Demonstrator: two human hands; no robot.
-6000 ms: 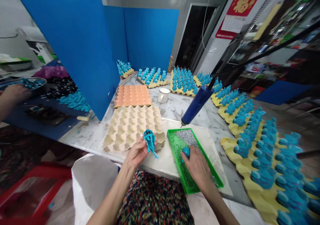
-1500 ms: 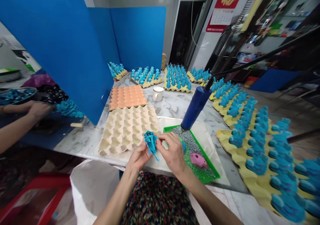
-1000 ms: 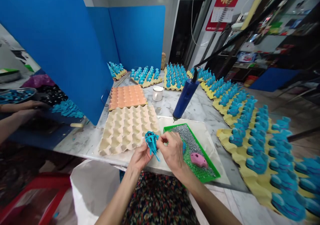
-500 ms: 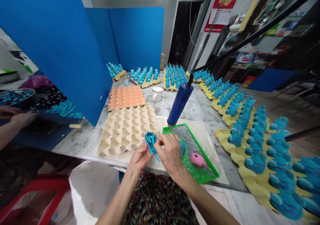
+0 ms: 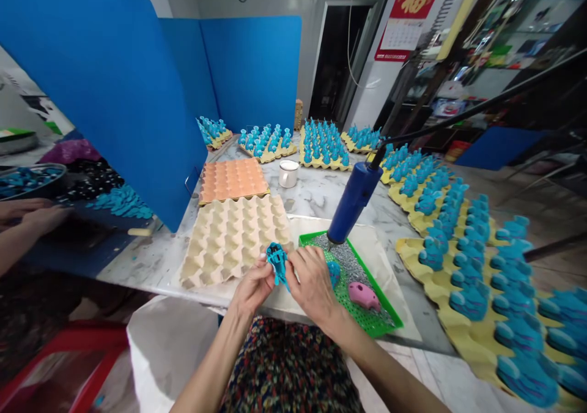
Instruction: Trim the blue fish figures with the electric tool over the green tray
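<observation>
A small blue plastic toy half (image 5: 276, 262), with dark parts inside it, is held up over the front edge of the table. My left hand (image 5: 257, 284) grips it from the left and below, its thumb along the side. The fingers of my right hand (image 5: 313, 278) are bent closed against the toy's right edge; their tips are partly hidden. Just right of that hand lies a green basket (image 5: 367, 260) with a heap of small silver screws (image 5: 348, 260), a pink plastic piece (image 5: 364, 295) and a blue piece (image 5: 334, 272). A blue electric screwdriver (image 5: 352, 202) hangs tip-down above the basket.
A beige egg tray (image 5: 238, 235) and an orange one (image 5: 233, 177) stand at left. Yellow trays (image 5: 413, 248) of blue toys line the right and back. A white mug (image 5: 288, 173) stands mid-table. Beyond the blue partition (image 5: 114, 82), another person's hands (image 5: 41, 217) work.
The hanging screwdriver has swung right, away from my hands. The blue toy half has turned slightly in my fingers, and my right hand has shifted a little.
</observation>
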